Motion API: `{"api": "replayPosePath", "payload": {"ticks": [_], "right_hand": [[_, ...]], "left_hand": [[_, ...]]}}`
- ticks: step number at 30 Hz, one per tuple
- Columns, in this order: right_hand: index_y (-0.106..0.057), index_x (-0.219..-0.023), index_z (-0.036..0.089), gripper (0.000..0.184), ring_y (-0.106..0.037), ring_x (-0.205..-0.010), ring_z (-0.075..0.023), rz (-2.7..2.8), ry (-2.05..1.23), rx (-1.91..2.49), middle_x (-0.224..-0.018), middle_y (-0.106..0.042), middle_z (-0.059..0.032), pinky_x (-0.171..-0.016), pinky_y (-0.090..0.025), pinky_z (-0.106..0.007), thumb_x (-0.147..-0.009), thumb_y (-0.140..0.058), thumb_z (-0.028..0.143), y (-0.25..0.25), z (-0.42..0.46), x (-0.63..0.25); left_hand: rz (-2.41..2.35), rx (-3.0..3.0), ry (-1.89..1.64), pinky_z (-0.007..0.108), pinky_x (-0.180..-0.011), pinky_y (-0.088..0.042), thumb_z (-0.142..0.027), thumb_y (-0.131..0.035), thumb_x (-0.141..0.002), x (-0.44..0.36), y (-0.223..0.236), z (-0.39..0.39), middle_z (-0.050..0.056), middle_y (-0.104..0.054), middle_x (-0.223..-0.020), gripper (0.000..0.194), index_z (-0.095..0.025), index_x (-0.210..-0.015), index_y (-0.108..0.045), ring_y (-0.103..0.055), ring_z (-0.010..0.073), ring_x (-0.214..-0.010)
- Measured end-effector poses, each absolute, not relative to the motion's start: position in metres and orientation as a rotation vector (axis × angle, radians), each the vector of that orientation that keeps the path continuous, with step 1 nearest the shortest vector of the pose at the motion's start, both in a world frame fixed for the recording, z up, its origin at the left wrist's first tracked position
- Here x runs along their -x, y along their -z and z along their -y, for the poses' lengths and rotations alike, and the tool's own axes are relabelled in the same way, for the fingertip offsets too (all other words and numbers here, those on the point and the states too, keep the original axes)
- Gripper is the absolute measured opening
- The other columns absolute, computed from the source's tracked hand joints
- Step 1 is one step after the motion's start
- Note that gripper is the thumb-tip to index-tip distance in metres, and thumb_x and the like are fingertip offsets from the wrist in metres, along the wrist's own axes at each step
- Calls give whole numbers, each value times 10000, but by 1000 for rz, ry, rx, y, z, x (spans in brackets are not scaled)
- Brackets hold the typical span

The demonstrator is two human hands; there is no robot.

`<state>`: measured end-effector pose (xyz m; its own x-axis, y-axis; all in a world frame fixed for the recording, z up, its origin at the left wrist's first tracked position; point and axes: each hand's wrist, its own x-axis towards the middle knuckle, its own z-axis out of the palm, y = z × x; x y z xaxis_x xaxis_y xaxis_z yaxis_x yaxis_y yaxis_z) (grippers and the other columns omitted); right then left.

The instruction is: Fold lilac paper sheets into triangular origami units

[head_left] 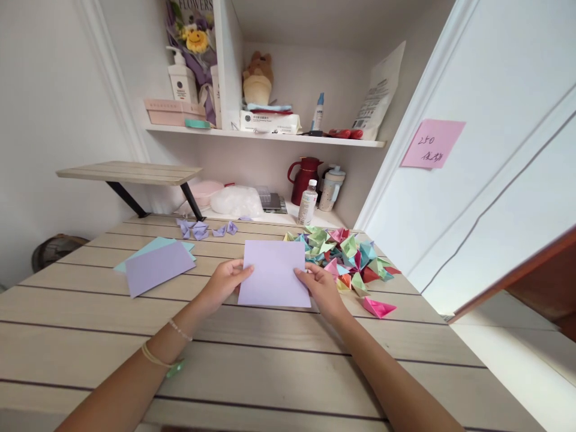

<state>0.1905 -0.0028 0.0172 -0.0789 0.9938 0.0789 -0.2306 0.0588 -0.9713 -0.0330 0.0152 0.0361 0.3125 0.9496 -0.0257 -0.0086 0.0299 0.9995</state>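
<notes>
Between my two hands I hold up a flat, unfolded sheet of lilac paper [273,276]. My left hand [229,279] pinches its left edge, thumb in front and fingers behind. Its right edge is gripped the same way by my right hand [321,288]. Just beyond my right hand lies a heap of folded paper boats [346,255] in green, pink, blue and red. One bright pink paper boat [378,308] sits apart from the heap. To the left are more sheets, a purple one [161,268] lying over a teal one [150,249].
Several small folded purple papers [198,229] lie along the table's back. A small raised wooden shelf [130,172] stands at the back left. Behind the table are a clear bottle [307,204], a red jug [304,182] and a pale cup [332,189]. The slatted table [252,366] spans the foreground.
</notes>
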Motion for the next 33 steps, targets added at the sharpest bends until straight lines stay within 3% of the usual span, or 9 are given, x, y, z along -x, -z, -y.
{"api": "replayPosePath", "payload": {"ticks": [6, 8, 10, 14, 18, 22, 26, 29, 33], "right_hand": [[-607, -853, 212, 253, -566, -521, -136, 1046, -1487, 797, -630, -631, 15, -529, -445, -257, -633, -659, 327, -19, -1, -200], [-607, -773, 195, 213, -571, -514, -150, 1032, -1593, 742, -624, -628, -5, -523, -452, -275, -666, -599, 379, -25, 1, -203], [-598, -734, 180, 355, -618, -624, -202, 1022, -1734, 669, -726, -655, -60, -593, -475, -340, -727, -470, 512, -32, 5, -204], [-538, -1042, 205, 533, -638, -765, -232, 1139, -1998, 771, -937, -651, -98, -654, -481, -379, -749, -379, 621, -35, 16, -196], [-466, -1162, 255, 604, -629, -782, -185, 1313, -1940, 874, -879, -657, -29, -662, -479, -288, -618, -701, 370, -28, 25, -180], [-453, -1161, 233, 649, -632, -728, -183, 1233, -1832, 830, -863, -659, -35, -637, -489, -293, -579, -735, 281, -23, 26, -172], [-426, -1148, 248, 610, -627, -665, -166, 1104, -1569, 870, -849, -654, -22, -577, -488, -276, -613, -714, 302, -21, 22, -170], [-408, -1148, 236, 637, -634, -685, -185, 1072, -1440, 891, -875, -653, -41, -595, -500, -306, -601, -724, 319, -19, 20, -169], [-401, -1142, 214, 693, -640, -686, -208, 1085, -1377, 888, -862, -659, -54, -615, -514, -352, -554, -752, 320, -16, 20, -167]], "left_hand": [[-825, -1219, -1036, 231, -596, -425, -339, -629, -699, 37, -40, -18, 39, -652, -806, 360, -177, -1013, -559, -589, 144, -654], [-839, -1241, -1019, 215, -569, -407, -329, -618, -704, 39, -41, -19, 14, -639, -782, 316, -197, -986, -565, -573, 131, -632], [-867, -1363, -963, 204, -541, -385, -336, -602, -712, 41, -42, -18, 2, -621, -749, 233, -192, -895, -602, -548, 121, -603], [-824, -1571, -737, 211, -533, -373, -383, -570, -732, 38, -46, -8, 11, -609, -720, 225, -177, -796, -633, -529, 122, -582], [-806, -1507, -667, 207, -498, -380, -410, -584, -722, 30, -47, 0, 22, -626, -720, 348, -214, -1009, -582, -544, 128, -562], [-837, -1307, -871, 232, -524, -443, -494, -515, -746, 27, -44, -3, 45, -643, -770, 463, -209, -1111, -525, -593, 155, -615], [-870, -1188, -893, 320, -605, -509, -491, -551, -720, 24, -40, -6, 96, -659, -843, 422, -142, -952, -597, -633, 205, -694], [-928, -1227, -906, 323, -647, -519, -376, -679, -641, 17, -36, -2, 94, -675, -806, 324, -120, -833, -629, -640, 193, -684], [-984, -1231, -949, 302, -607, -522, -344, -715, -597, 7, -31, 4, 81, -685, -710, 269, -117, -724, -648, -635, 172, -604]]}}
